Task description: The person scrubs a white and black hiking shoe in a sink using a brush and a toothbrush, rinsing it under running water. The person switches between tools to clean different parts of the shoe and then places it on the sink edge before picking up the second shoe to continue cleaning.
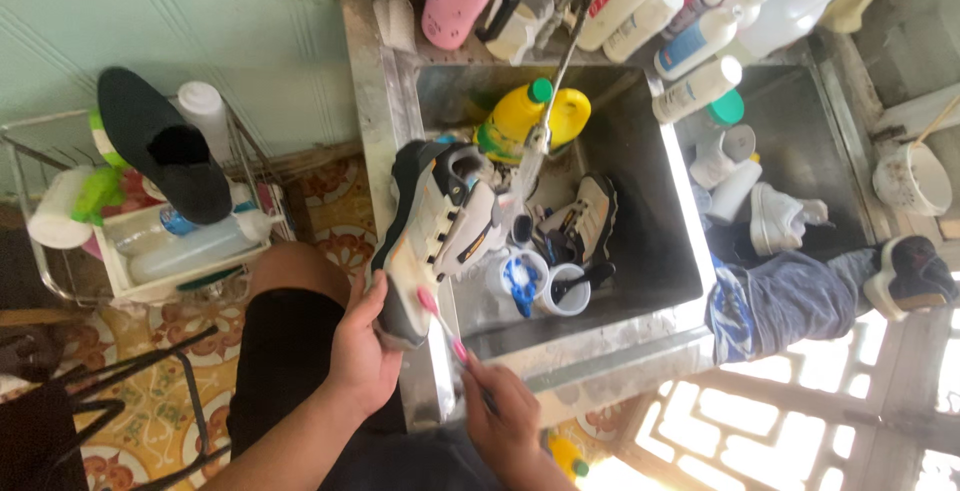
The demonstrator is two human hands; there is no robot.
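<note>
Sneaker (435, 236) clamped in left hand (365, 351), long axis toward sink (640, 326); pink toothbrush (443, 326) clenched in right hand (505, 416), bristles touching heel.

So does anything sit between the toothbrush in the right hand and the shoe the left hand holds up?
Nothing visible. The pink toothbrush, gripped by the right hand, already has its head on the sole edge of the shoe, which the left hand holds over the sink rim.
</note>
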